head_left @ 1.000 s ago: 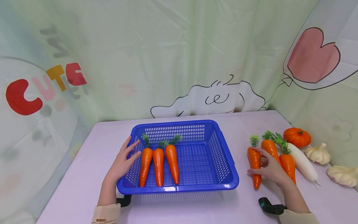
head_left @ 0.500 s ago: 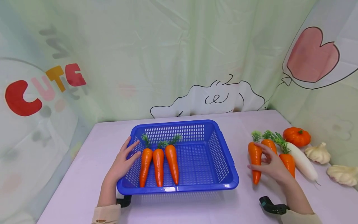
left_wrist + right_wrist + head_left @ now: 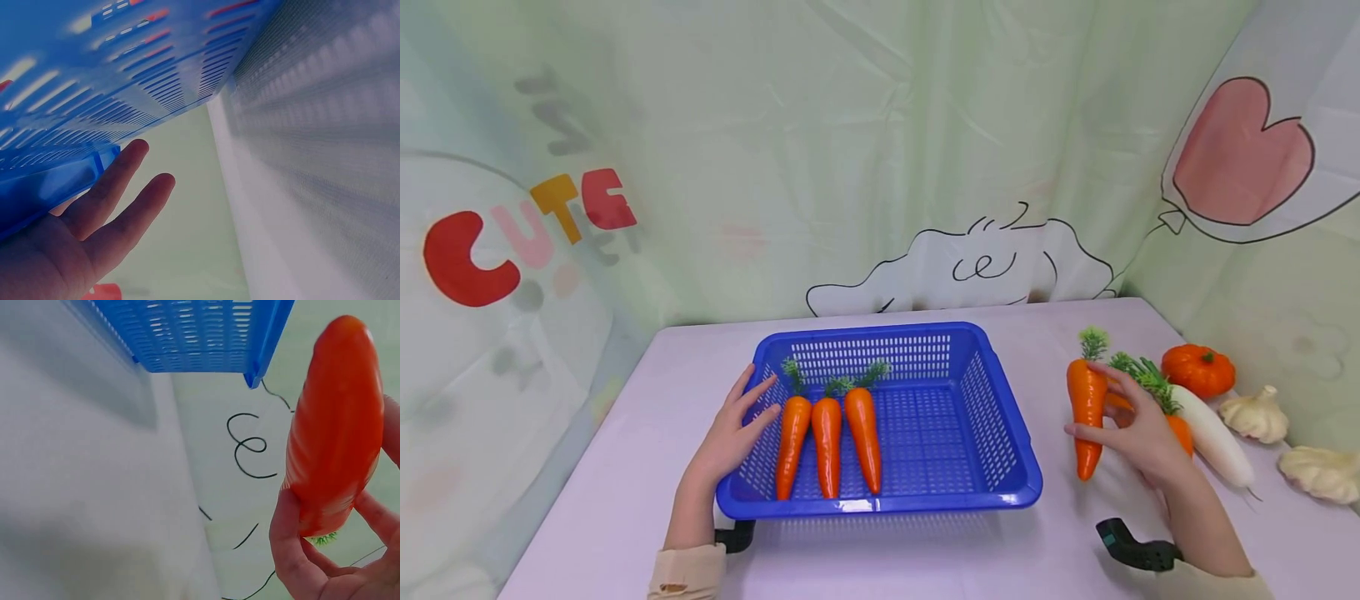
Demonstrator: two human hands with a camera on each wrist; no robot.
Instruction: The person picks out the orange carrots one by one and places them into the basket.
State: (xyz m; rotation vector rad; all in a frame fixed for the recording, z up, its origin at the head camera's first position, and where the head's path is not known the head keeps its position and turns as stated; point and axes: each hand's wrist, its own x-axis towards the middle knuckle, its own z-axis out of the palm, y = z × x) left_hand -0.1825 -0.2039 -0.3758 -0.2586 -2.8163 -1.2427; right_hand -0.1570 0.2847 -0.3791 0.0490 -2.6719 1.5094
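Observation:
A bright orange carrot (image 3: 1086, 400) with a green leafy top stands out at the right in the head view. My right hand (image 3: 1138, 429) pinches it between thumb and fingers, tip pointing toward me. In the right wrist view the carrot (image 3: 337, 425) fills the space above the curled thumb (image 3: 287, 525). On the left, a blue perforated basket (image 3: 880, 505) has my left hand (image 3: 726, 437) at its side, fingers extended over the rim. The left wrist view shows straight fingers (image 3: 128, 219) by the basket wall (image 3: 156, 81). Three carrots (image 3: 827, 446) lie side by side inside.
Beyond my right hand lie a white radish (image 3: 1213, 437), an orange pumpkin (image 3: 1199, 371) and two garlic bulbs (image 3: 1255, 414). Two more carrots (image 3: 1182, 433) are partly hidden by that hand. A printed curtain (image 3: 880, 167) rises behind the table (image 3: 625, 467).
My right hand has raised the carrot off the table, moving it away from me and slightly up in the head view. The left hand and basket stay put.

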